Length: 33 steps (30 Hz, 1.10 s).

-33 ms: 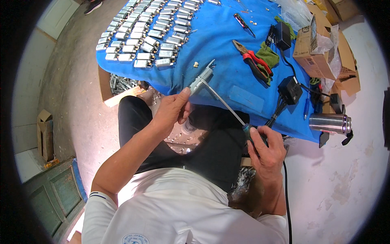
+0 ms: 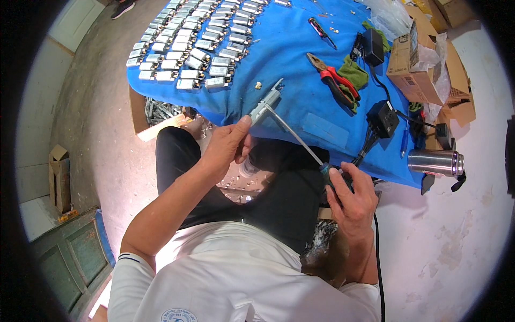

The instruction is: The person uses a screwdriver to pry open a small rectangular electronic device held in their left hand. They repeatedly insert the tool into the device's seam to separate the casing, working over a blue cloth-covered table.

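Observation:
My left hand [image 2: 230, 142] is closed on a pale metal-and-plastic part [image 2: 263, 105], held up near the front edge of the blue cloth-covered table. My right hand [image 2: 346, 198] grips a long screwdriver [image 2: 292, 131] by its dark handle, and the shaft's tip meets the part just past my left thumb. To the right on the blue cloth [image 2: 279, 53] lie red-handled pliers [image 2: 340, 88] over green fabric. Many small silver motor-like pieces [image 2: 177, 56] are laid out in rows across the table's left half.
At the right are a black adapter box [image 2: 383, 119] with cables, another adapter [image 2: 373, 48], cardboard boxes [image 2: 407, 75] and a steel flask [image 2: 434, 162]. A small screwdriver [image 2: 322, 33] lies higher up. Under the table's left, a box holds metal pieces [image 2: 163, 112]. A person's shoe [image 2: 123, 9] shows top left.

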{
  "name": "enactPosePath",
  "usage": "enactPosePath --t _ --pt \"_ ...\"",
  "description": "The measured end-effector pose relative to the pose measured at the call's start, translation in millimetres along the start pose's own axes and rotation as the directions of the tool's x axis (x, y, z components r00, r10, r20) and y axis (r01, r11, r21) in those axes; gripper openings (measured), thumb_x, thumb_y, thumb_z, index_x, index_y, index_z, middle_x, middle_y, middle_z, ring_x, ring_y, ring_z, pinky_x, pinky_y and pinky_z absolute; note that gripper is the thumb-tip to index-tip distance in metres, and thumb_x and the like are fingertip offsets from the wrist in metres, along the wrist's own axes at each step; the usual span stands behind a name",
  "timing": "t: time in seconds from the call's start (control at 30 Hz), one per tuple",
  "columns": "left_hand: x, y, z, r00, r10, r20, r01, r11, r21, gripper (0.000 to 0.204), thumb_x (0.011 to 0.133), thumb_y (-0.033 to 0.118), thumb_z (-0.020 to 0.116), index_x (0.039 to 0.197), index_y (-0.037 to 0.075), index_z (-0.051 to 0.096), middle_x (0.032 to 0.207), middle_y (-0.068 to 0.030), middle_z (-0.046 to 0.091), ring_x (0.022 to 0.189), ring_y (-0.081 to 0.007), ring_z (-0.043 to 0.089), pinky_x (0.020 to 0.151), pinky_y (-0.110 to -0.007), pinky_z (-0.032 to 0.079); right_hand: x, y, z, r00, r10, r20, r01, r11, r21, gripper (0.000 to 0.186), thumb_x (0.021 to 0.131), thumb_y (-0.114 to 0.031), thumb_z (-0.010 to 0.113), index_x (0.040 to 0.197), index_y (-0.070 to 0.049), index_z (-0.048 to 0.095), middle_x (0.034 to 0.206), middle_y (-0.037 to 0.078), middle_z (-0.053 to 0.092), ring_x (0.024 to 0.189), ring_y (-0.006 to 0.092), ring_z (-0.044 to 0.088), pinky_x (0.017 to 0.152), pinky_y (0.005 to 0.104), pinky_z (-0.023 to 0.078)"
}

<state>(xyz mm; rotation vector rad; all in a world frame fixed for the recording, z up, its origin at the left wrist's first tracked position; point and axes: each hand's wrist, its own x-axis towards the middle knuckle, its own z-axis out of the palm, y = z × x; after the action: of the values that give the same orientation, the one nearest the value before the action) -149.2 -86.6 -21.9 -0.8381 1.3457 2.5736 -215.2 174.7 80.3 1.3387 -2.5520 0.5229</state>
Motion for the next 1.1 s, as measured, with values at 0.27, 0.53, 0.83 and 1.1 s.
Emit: enactPosePath --t 0.27,0.53,0.83,1.1 --pt "-0.2 0.8 0.5 1.0 -0.027 0.002 0.027 1.0 0.005 0.048 0.094 0.052 0.051 0.069 0.012 0.048 0.056 -0.0001 0.046 0.046 -0.009 0.038 0.043 -0.021 0.029 5.7 2.2 -9.8 0.992 -0.019 0.128 0.019 1.0 0.002 0.039 0.071 -0.007 0.077 0.109 -0.009 0.067 0.094 0.011 0.063 0.071 0.0229 0.06 0.059 0.0327 0.049" --pt "4.8 0.0 -4.1 0.995 -0.092 0.043 0.094 0.995 -0.045 0.049 0.093 0.054 0.05 0.068 0.011 0.048 0.057 -0.0004 0.047 0.047 -0.0109 0.041 0.045 -0.022 0.031 12.2 -1.6 -14.0 0.988 0.055 0.141 -0.059 0.998 0.028 0.031 0.074 -0.008 0.075 0.105 -0.011 0.07 0.092 0.012 0.064 0.075 0.0252 0.062 0.063 0.033 0.05" --pt "12.0 5.6 0.9 0.993 -0.112 0.043 0.113 0.994 -0.012 0.051 0.092 0.056 0.051 0.067 0.012 0.048 0.056 0.0 0.047 0.047 -0.0098 0.042 0.045 -0.021 0.031 17.2 -8.9 -18.9 0.978 0.125 0.168 -0.151 0.977 0.149 0.03 0.074 -0.005 0.073 0.104 -0.007 0.07 0.092 0.015 0.064 0.079 0.029 0.063 0.068 0.035 0.051" --pt "9.7 5.7 2.1 0.997 -0.081 0.012 0.081 0.997 0.019 0.053 0.091 0.058 0.052 0.063 0.013 0.046 0.055 0.0002 0.045 0.046 -0.0094 0.041 0.044 -0.021 0.03 19.3 -9.0 -16.8 0.978 0.151 0.142 -0.179 0.96 0.215 0.029 0.073 -0.002 0.073 0.101 -0.004 0.071 0.09 0.016 0.065 0.076 0.0289 0.063 0.066 0.0344 0.051"
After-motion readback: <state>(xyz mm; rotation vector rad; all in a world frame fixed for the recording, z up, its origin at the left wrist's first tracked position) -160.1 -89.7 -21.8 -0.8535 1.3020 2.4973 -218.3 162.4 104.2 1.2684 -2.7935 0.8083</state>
